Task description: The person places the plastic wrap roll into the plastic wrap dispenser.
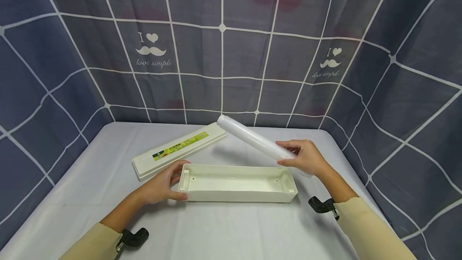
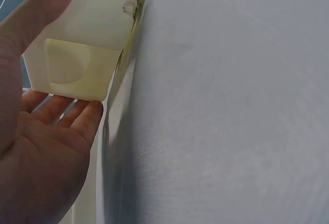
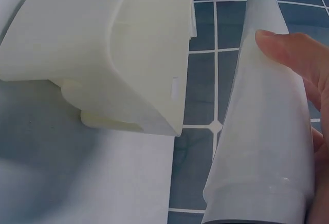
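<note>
My left hand [image 1: 161, 184] grips the left end of a long, cream plastic box [image 1: 238, 196], thumb at the front and fingers behind it. The box is open at the top and has nothing inside. In the left wrist view, the fingers lie along the edge of the box's end [image 2: 77, 8]. My right hand [image 1: 306, 157] holds a white, film-wrapped roll [image 1: 252, 139] near its right end, slanting up to the left behind the box. In the right wrist view, the thumb lies along the roll [image 3: 262, 111], beside the other end of the box [image 3: 149, 54].
Behind the box on the left lies a matching long lid [image 1: 144, 165] with a green and yellow label. Its far end is close to the roll's upper end. A white cloth covers the table [image 1: 216, 232], and a dark checked curtain [image 1: 202, 51] surrounds it.
</note>
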A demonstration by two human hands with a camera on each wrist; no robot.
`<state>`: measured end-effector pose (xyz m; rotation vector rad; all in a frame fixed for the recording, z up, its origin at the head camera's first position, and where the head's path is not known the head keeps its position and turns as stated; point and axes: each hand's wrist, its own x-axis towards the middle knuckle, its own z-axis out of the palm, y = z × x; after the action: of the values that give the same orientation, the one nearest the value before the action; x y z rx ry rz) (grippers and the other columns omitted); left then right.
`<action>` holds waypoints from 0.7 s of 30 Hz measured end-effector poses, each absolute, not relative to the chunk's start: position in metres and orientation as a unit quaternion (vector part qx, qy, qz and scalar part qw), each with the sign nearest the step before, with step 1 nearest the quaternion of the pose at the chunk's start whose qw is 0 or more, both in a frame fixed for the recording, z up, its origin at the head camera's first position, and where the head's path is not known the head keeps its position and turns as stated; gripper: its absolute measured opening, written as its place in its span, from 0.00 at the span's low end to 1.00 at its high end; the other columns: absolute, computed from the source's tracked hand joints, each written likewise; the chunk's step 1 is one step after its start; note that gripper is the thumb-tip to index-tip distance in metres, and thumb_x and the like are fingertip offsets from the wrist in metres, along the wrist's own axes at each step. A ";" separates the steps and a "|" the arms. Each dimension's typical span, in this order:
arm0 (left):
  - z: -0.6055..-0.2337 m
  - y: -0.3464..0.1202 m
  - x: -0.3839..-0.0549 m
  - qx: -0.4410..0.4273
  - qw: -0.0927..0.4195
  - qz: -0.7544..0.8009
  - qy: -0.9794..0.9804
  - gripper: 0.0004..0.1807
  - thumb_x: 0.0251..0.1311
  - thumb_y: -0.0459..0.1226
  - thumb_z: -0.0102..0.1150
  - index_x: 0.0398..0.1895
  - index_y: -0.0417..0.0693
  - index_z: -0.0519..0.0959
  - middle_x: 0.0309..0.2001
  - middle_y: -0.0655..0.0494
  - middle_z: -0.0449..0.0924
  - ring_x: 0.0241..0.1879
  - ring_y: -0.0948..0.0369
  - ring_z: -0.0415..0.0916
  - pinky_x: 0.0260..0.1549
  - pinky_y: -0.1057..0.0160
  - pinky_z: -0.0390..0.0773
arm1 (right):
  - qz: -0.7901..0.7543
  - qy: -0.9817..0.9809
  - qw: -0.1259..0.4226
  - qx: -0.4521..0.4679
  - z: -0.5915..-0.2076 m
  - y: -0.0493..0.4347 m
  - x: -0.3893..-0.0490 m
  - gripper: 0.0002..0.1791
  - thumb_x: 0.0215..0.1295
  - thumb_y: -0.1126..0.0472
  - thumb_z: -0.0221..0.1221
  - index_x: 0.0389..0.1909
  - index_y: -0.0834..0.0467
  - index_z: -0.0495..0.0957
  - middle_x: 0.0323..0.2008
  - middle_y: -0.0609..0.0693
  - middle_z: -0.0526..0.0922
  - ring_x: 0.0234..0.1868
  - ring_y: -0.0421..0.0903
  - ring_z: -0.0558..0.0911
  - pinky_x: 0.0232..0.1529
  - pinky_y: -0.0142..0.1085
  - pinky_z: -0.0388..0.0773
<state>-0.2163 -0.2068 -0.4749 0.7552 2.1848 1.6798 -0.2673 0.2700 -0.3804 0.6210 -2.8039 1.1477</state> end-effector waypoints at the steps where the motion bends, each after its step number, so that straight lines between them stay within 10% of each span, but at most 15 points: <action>1: -0.475 -0.207 -0.216 0.261 0.141 0.581 0.758 0.56 0.43 0.31 0.83 0.75 0.40 0.56 0.72 0.37 0.60 0.73 0.37 0.62 0.65 0.79 0.68 | 0.371 -0.905 0.025 0.205 -0.380 0.270 -0.268 0.35 0.46 0.54 0.82 0.59 0.53 0.84 0.50 0.55 0.89 0.39 0.44 0.86 0.38 0.29 0.84; 21: -0.473 -0.208 -0.215 0.257 0.160 0.582 0.755 0.58 0.44 0.31 0.82 0.76 0.39 0.52 0.73 0.34 0.57 0.75 0.36 0.58 0.63 0.78 0.70 | 0.400 -0.871 -0.038 0.282 -0.378 0.262 -0.274 0.34 0.45 0.56 0.82 0.58 0.53 0.85 0.51 0.50 0.89 0.45 0.43 0.86 0.43 0.32 0.85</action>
<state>-0.2149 -0.2077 -0.4729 0.7334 2.1559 1.6644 -0.2744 0.2624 -0.3779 0.9072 -2.8047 1.2877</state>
